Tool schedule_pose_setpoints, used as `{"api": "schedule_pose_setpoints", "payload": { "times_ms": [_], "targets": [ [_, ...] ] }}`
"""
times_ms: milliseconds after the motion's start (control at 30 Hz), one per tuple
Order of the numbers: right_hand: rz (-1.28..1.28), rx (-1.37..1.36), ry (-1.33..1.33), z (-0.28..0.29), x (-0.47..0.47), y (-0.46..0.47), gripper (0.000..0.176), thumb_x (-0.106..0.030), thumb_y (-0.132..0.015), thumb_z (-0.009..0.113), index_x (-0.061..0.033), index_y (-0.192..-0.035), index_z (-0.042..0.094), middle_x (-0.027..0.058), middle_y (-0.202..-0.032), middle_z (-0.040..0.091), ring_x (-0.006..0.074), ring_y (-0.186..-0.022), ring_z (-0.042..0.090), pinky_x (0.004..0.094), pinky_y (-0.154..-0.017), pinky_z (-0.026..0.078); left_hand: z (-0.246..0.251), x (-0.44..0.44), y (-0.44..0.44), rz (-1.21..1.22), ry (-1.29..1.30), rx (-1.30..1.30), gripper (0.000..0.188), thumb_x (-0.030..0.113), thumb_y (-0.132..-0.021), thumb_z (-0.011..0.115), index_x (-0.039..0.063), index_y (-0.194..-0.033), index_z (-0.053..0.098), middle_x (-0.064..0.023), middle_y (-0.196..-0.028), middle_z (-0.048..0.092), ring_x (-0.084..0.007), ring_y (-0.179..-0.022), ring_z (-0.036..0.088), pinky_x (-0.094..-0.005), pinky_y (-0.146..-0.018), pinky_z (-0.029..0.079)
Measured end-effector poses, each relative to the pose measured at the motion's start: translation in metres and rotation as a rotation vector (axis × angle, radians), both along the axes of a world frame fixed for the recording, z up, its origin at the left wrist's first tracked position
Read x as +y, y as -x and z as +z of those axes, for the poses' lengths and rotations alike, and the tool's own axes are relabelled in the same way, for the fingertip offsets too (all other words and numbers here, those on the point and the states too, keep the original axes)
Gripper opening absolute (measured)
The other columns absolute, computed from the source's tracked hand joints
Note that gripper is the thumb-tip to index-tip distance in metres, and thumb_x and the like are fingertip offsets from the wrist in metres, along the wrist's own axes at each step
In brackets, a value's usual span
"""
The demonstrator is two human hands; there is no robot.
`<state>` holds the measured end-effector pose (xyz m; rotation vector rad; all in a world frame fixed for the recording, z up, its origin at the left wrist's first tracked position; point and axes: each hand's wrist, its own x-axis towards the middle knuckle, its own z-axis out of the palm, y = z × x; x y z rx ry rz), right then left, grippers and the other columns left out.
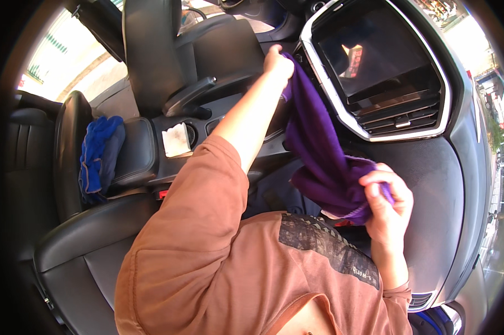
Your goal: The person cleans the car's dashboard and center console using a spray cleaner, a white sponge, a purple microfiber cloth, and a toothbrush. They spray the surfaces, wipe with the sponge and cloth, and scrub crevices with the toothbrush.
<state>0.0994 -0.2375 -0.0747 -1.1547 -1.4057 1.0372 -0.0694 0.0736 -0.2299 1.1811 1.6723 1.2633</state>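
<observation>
A purple cloth (pixel 319 134) with pale stitched edging hangs stretched and folded between my hands. My left hand (pixel 279 65), at the end of my extended arm, is closed on its upper end beside the centre screen's silver frame. Nearer my body, my right hand (pixel 388 205) pinches the lower end's edge between thumb and fingers, in front of the dashboard. The cloth's lower folds bunch beside this hand, above my brown shirt. The centre screen (pixel 373 54) is dark and reflective, with air vents (pixel 403 115) under it.
A handbrake lever (pixel 191 96) rises from the centre console. A whitish square pad or folded paper (pixel 176 140) lies by the cup holder. Blue and grey cloths (pixel 95 155) drape behind the black armrest (pixel 136 146). Black seats (pixel 224 48) stand beyond the console and at lower left (pixel 63 272); the dashboard (pixel 432 180) curves along the right.
</observation>
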Motion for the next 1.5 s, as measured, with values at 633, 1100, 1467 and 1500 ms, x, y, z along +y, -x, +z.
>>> {"api": "schedule_pose_setpoints", "payload": {
  "times_ms": [633, 1100, 1467, 1500],
  "targets": [
    [0.199, -0.064, 0.056, -0.025, 0.011, -0.007, 0.01, 0.0, -0.085, 0.065, -0.0004, -0.094, 0.067, 0.008, -0.087, 0.062, 0.0162, -0.08, 0.059, 0.0273, -0.075, 0.047, -0.024, 0.02, -0.018, 0.053, 0.196, -0.502, 0.004, 0.001, -0.078, 0.06, 0.002, -0.08, 0.063, -0.012, -0.076, 0.062, -0.0248, -0.07, 0.06, -0.0402, -0.058, 0.045],
    [0.264, -0.138, -0.016, -0.038, 0.013, -0.016, 0.011, 0.0, -0.083, 0.065, -0.0001, -0.094, 0.066, 0.0083, -0.086, 0.062, 0.018, -0.081, 0.06, 0.0286, -0.075, 0.048, 0.026, 0.006, 0.003, -0.233, 0.351, -0.051, 0.018, -0.003, -0.079, 0.067, 0.001, -0.094, 0.057, -0.015, -0.09, 0.063, -0.0303, -0.083, 0.066, -0.0428, -0.071, 0.057],
    [0.28, -0.143, -0.029, -0.03, -0.007, -0.016, 0.011, 0.0, -0.083, 0.066, -0.001, -0.093, 0.066, 0.0081, -0.086, 0.061, 0.0183, -0.08, 0.061, 0.0285, -0.074, 0.048, 0.028, -0.04, -0.031, -0.399, 0.317, 0.645, 0.029, -0.006, -0.079, 0.049, 0.0, -0.1, 0.067, -0.018, -0.093, 0.068, -0.0283, -0.086, 0.066, -0.0358, -0.075, 0.05],
    [0.279, -0.157, -0.046, -0.029, -0.009, -0.017, 0.011, 0.0, -0.083, 0.066, -0.0011, -0.094, 0.065, 0.0081, -0.086, 0.061, 0.0183, -0.08, 0.061, 0.0286, -0.074, 0.049, 0.028, -0.047, -0.032, -0.376, 0.288, 0.59, 0.031, -0.007, -0.079, 0.048, 0.0, -0.102, 0.067, -0.0182, -0.094, 0.067, -0.0286, -0.087, 0.066, -0.0359, -0.075, 0.05]
  ]
}}
